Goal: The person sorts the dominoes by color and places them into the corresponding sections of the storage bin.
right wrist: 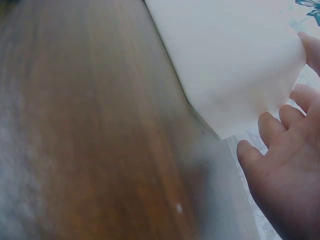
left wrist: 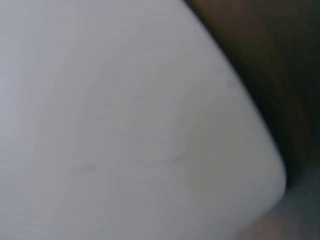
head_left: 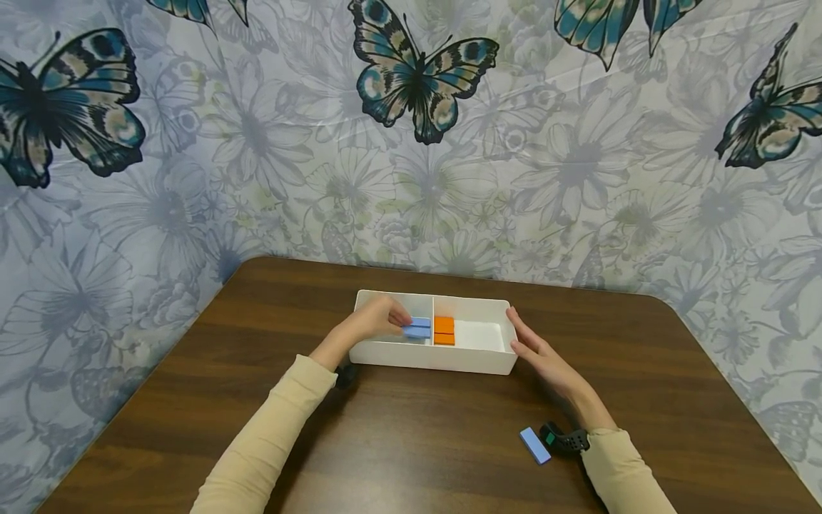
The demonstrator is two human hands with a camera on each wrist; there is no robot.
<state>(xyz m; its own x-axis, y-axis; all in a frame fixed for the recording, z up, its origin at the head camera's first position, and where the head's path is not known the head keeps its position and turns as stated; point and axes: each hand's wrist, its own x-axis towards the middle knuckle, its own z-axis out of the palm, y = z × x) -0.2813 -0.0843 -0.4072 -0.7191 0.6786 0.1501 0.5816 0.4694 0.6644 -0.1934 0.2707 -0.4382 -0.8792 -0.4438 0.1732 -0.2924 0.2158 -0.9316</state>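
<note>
Centrally in the head view, a white divided tray (head_left: 437, 360) sits on a dark wooden table (head_left: 411, 442), and the person's left hand (head_left: 375, 321) reaches over its left wall into the left compartment, fingers curled round a blue block (head_left: 419, 328) that lies at the fingertips beside the divider, seemingly on another blue one. Two orange blocks (head_left: 444, 330) lie just right of the divider. The right hand (head_left: 542, 355) stands with straight fingers along the tray's right end, probably to steady it, holding nothing. A further loose blue block (head_left: 534, 445) lies lower right, near the right wrist. The left wrist view is filled by a blurred white surface, likely the tray wall (left wrist: 125, 125); no hand shows. In the right wrist view, the open fingers (right wrist: 272, 127) sit at the tray's corner (right wrist: 235, 65), touching or just beside it.
</note>
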